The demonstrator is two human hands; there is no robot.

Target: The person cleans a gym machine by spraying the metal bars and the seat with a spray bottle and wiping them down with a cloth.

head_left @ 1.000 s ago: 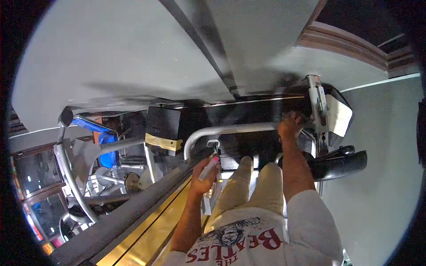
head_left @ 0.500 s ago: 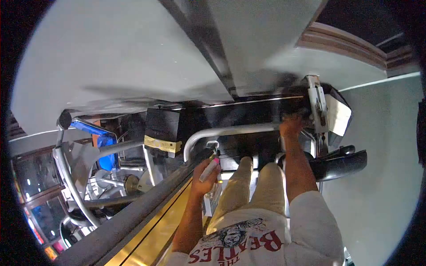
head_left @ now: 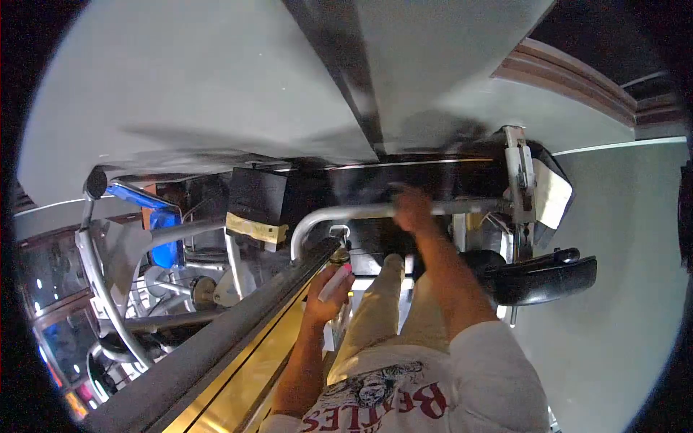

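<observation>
My left hand point(head_left: 326, 294) is closed around a spray bottle point(head_left: 335, 283) with a white head and a pink nozzle; its clear lower part shows partly below my fingers. This hand is beside a long, dark, sloping beam point(head_left: 238, 328) of a gym machine. My right hand point(head_left: 414, 211) reaches forward over a curved silver bar point(head_left: 354, 212). Motion and dimness smear its fingers, and I cannot make out whether they hold anything or touch the bar. Behind the bar lies a dark surface point(head_left: 440, 177).
To the left, a black box-shaped part point(head_left: 258, 195) has a yellowish band. Further left stand silver machine frames point(head_left: 101, 289) and a blue pad point(head_left: 165, 242). A black padded part point(head_left: 545, 281) and an upright metal post point(head_left: 518, 173) are at the right. A pale wall point(head_left: 195, 79) rises ahead.
My right hand has moved left along the silver bar, away from the upright post. My left hand keeps hold of the spray bottle, nearly in place. The view has shifted slightly.
</observation>
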